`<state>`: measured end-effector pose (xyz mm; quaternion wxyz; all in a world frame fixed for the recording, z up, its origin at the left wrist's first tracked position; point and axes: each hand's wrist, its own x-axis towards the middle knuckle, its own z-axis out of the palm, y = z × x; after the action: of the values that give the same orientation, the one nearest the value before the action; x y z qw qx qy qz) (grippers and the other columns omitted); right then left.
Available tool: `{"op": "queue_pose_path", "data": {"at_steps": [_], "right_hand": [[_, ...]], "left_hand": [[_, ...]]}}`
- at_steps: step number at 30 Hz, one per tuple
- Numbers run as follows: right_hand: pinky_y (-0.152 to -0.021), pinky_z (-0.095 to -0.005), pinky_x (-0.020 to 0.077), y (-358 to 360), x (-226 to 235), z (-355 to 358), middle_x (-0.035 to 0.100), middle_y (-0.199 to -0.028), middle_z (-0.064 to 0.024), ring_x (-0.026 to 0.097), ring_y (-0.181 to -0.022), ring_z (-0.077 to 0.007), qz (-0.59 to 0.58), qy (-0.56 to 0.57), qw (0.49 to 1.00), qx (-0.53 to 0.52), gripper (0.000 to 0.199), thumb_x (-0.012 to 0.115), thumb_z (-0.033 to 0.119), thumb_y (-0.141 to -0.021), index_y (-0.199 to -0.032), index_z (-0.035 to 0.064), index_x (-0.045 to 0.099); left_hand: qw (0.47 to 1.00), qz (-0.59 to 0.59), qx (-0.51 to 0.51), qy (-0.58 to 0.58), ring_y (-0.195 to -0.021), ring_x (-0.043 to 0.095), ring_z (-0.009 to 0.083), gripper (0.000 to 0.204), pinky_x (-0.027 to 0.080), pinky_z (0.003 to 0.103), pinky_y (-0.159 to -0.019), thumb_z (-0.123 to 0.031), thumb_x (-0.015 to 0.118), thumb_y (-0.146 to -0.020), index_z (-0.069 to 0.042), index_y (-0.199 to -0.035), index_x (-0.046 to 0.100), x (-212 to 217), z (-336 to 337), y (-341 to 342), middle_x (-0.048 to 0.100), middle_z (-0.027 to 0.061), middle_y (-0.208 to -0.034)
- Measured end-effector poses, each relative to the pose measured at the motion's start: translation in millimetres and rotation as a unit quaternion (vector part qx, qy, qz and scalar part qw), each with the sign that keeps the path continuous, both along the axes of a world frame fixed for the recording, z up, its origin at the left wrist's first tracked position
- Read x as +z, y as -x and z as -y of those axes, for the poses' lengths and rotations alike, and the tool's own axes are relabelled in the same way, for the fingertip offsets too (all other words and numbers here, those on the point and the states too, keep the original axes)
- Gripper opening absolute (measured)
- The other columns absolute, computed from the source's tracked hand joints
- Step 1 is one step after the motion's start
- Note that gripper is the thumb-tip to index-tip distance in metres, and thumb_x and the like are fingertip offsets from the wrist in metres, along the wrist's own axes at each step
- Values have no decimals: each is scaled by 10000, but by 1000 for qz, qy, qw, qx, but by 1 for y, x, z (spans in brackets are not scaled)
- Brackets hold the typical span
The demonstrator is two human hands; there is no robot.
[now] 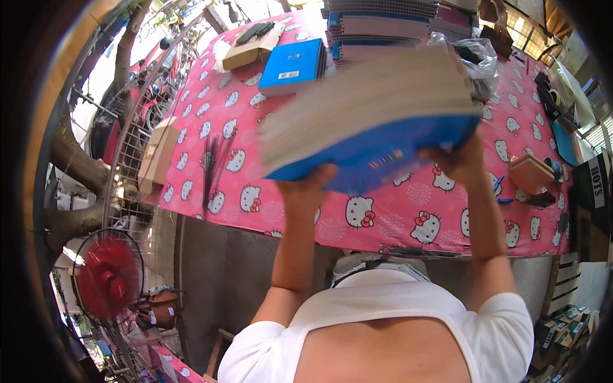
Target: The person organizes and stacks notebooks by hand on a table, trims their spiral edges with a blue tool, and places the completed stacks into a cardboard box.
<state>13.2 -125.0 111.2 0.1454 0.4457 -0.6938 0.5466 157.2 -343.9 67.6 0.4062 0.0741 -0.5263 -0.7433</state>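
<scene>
Both my hands hold a thick stack of paper sheets with a blue cover (377, 105), tilted above the table and smeared by motion. My left hand (308, 189) grips its lower left corner, thumb on the blue cover. At the right end, my right hand (461, 159) is closed around the edge, its fingers partly hidden. Behind the stack lies a blue-covered notebook pile (292, 64). A tall pile of spiral-bound notebooks (383, 29) rises at the far side. Thin black binding coils (209, 167) lie to the left of my left hand.
A pink patterned tablecloth (383, 220) covers the table. At its left edge leans a cardboard box (159, 153); an open carton (252, 48) stands far left. On the right are a clear plastic bag (486, 67), blue pens (499, 191) and a wooden block (531, 173). A red fan (110, 279) stands lower left.
</scene>
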Motion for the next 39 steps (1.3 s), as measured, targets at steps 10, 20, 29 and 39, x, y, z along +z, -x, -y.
{"op": "queue_pose_path", "data": {"at_steps": [10,20,29,39], "right_hand": [[-1092,-417,246,55,109,203,322,-1396,-212,341,-1295,-308,173,177,968,39,1039,768,412,-735,-1441,15,117],[-647,-249,535,86,78,317,672,-875,-110,653,-744,-130,178,157,963,130,486,773,276,-713,-1025,-55,602],[-629,-260,539,187,-4,363,673,-866,-132,652,-728,-135,260,116,958,14,521,796,269,-684,-1018,-77,595],[-682,-287,537,260,-112,400,671,-938,-169,675,-784,-223,431,-81,890,-121,678,832,416,-601,-1000,-90,622]], "left_hand": [[919,-387,-28,-72,-1093,530,258,454,446,416,-953,-288,628,-878,-40,-1233,492,155,155,51,543,92,-1217],[943,-281,-23,-175,-1077,540,234,427,472,377,-916,-351,537,-934,-49,-1233,493,91,247,131,551,91,-1192],[944,-152,-37,-291,-1062,548,220,429,478,340,-904,-338,571,-919,-47,-1224,496,10,304,240,556,67,-1172],[866,96,181,-456,-811,654,299,467,579,469,-685,-261,765,-772,73,-1045,587,-72,333,307,633,157,-1031]]}}
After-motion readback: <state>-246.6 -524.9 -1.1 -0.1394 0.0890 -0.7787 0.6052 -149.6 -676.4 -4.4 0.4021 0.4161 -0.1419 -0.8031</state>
